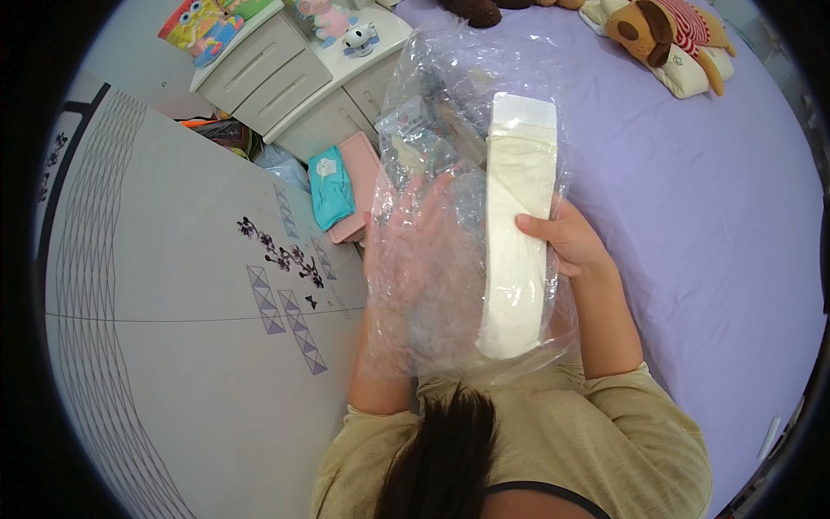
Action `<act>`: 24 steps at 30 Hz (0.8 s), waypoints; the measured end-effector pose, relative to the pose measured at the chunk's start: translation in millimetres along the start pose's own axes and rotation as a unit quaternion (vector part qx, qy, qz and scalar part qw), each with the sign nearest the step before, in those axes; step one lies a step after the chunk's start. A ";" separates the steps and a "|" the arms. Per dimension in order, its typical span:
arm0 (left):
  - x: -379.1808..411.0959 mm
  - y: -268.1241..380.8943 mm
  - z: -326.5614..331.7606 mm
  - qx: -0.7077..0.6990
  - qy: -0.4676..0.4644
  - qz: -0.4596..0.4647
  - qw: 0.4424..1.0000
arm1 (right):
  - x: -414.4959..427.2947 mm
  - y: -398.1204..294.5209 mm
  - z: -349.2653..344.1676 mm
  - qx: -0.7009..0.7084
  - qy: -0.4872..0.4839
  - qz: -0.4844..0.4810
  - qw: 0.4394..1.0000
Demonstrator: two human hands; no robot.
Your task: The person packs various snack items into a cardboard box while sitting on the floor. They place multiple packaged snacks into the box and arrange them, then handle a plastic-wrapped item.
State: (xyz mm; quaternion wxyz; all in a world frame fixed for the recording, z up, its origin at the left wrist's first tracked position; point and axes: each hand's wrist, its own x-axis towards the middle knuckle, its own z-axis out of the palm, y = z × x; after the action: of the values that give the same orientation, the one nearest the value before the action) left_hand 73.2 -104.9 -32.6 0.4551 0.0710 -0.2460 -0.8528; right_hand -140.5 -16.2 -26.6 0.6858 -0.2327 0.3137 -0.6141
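Note:
My right hand (574, 237) grips a long, flat bundle of folded cream fabric (517, 240), its thumb across the front and its fingers behind. A strip of white card (525, 111) sticks out at the bundle's top. Around and beside the bundle spreads a large, crinkled clear plastic bag (447, 324). Whether the thumb lies over or under the film is hard to tell. Through the plastic I see my left hand (415, 240), blurred, with its fingers spread and pointing away from me. I cannot tell if it is inside the bag or behind it.
A purple bedsheet (655, 214) covers the bed on the right, with a plush dog (655, 32) at its far end. On the left stands a white patterned panel (194, 363). Beyond it are a blue wipes packet (331, 188), a pink box (360, 168) and a white drawer cabinet (279, 71).

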 end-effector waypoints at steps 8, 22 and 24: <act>-30.7 -21.7 0.8 -0.108 -0.036 0.070 0.991 | 8.4 -2.0 -12.7 0.026 0.115 -0.095 0.989; -39.9 -48.7 21.6 0.440 0.111 0.098 0.886 | 7.9 17.8 2.2 0.073 0.144 -0.168 0.972; -39.1 -42.7 23.3 0.579 0.069 0.083 0.808 | 7.3 17.4 1.3 0.083 0.146 -0.157 0.973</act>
State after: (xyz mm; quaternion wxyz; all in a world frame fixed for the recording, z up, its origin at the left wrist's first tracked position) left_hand 56.0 -45.1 -37.1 0.4144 0.3596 -0.6667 -0.5044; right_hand -127.1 -21.1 -39.1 0.5445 -0.1291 0.3178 -0.7654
